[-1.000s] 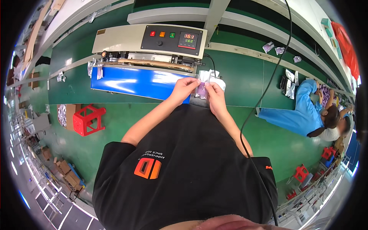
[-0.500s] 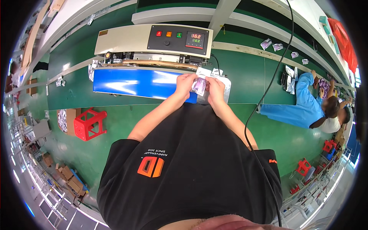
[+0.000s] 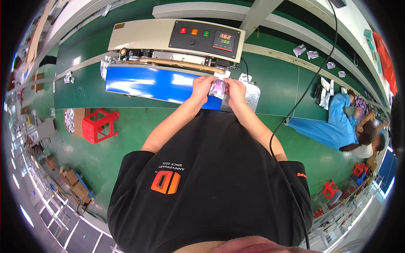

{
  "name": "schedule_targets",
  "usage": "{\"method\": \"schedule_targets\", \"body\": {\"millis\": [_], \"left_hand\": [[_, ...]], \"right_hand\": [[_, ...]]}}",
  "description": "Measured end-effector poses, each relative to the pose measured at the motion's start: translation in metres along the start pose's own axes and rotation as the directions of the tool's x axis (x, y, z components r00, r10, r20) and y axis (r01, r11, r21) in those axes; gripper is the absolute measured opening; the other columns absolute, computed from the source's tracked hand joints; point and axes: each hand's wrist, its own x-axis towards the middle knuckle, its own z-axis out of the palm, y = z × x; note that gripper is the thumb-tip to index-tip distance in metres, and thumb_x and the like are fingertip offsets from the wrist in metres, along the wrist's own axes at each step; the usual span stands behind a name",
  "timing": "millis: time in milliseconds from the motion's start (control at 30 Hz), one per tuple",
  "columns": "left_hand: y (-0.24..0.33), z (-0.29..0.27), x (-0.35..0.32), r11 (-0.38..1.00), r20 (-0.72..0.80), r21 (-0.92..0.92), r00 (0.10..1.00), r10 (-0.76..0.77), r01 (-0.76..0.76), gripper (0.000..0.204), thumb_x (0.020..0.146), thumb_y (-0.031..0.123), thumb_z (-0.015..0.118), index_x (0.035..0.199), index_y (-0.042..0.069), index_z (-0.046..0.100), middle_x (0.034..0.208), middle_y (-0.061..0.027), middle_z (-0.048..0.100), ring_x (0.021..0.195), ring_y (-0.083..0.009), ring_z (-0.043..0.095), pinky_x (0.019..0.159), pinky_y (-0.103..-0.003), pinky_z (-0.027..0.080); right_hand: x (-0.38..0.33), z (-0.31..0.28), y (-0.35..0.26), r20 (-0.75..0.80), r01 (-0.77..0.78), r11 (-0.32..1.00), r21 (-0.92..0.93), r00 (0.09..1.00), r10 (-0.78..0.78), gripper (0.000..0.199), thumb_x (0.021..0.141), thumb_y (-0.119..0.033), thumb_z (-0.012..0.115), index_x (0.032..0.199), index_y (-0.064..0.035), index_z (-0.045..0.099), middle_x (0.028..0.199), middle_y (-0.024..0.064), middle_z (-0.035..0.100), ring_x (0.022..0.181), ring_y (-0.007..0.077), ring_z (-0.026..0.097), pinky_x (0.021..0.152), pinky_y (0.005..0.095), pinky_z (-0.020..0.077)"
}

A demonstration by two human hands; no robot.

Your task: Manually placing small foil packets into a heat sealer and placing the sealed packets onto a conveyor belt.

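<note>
Both my hands hold a small silver and purple foil pouch (image 3: 217, 88) at the right end of the band sealing machine (image 3: 143, 37). My left hand (image 3: 201, 90) pinches its left edge, and my right hand (image 3: 236, 90) pinches its right edge. The pouch's silver top end reaches to the machine's sealing slot; whether it has entered the slot I cannot tell. Below the pouch lie the blue conveyor belt (image 3: 147, 84) and a metal plate (image 3: 252, 95). Another silver pouch (image 3: 245, 77) lies beside my right fingers, partly hidden.
A black cable (image 3: 295, 107) hangs across the view at right. Several purple pouches (image 3: 312, 55) lie on the green table (image 3: 278, 84). People in blue and white work at far right. A red stool (image 3: 100, 125) and a cardboard box (image 3: 80, 122) stand at left.
The view has shifted slightly, so the machine sits a little higher and further right. My hands still grip the pouch, whose top is now closer to the sealing slot.
</note>
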Motion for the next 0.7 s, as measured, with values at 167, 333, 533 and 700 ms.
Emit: {"method": "schedule_targets", "body": {"millis": [167,333,533,700], "left_hand": [[0.014,-0.025,0.007,0.997,-0.105,0.0,0.991,0.078,-0.078,0.01,0.078,0.005,0.067,0.072,-0.002,0.064,0.067,-0.0062,0.063,0.055,-0.0119,0.056,0.05,-0.027,0.043],[0.031,-0.055,0.006,0.99,-0.155,-0.006,0.978,0.137,-0.14,0.008,0.08,0.005,0.067,0.077,-0.003,0.066,0.071,-0.0054,0.064,0.059,-0.0112,0.056,0.054,-0.025,0.043],[0.044,-0.093,0.001,0.903,-0.211,0.247,0.89,0.404,-0.352,0.016,0.086,0.01,0.066,0.093,-0.004,0.069,0.083,-0.0051,0.068,0.073,-0.0092,0.058,0.066,-0.023,0.046],[0.053,-0.132,-0.033,0.801,-0.356,0.461,0.748,0.56,-0.381,0.023,0.088,0.01,0.066,0.108,-0.002,0.067,0.1,-0.0071,0.067,0.085,-0.0114,0.059,0.078,-0.024,0.048]], "right_hand": [[0.003,0.019,0.005,0.137,-0.048,0.995,-0.082,0.989,0.059,0.014,0.082,-0.014,0.069,0.08,-0.001,0.065,0.069,0.0041,0.062,0.05,0.0088,0.051,0.046,0.0219,0.0383],[-0.007,0.006,-0.001,0.232,-0.061,0.97,-0.234,0.966,0.117,0.028,0.086,-0.025,0.067,0.077,0.0008,0.065,0.064,0.0062,0.061,0.048,0.0094,0.05,0.044,0.0221,0.0381],[-0.005,-0.039,-0.025,0.229,0.045,0.986,-0.162,0.973,-0.007,0.03,0.088,-0.025,0.066,0.071,-0.0007,0.064,0.062,0.006,0.061,0.046,0.0094,0.05,0.043,0.0215,0.0364],[0.07,-0.115,-0.088,-0.188,0.35,0.937,0.011,0.921,-0.342,0.027,0.092,-0.022,0.061,0.076,0.0003,0.064,0.065,0.004,0.059,0.051,0.0075,0.048,0.045,0.0204,0.034]]}}
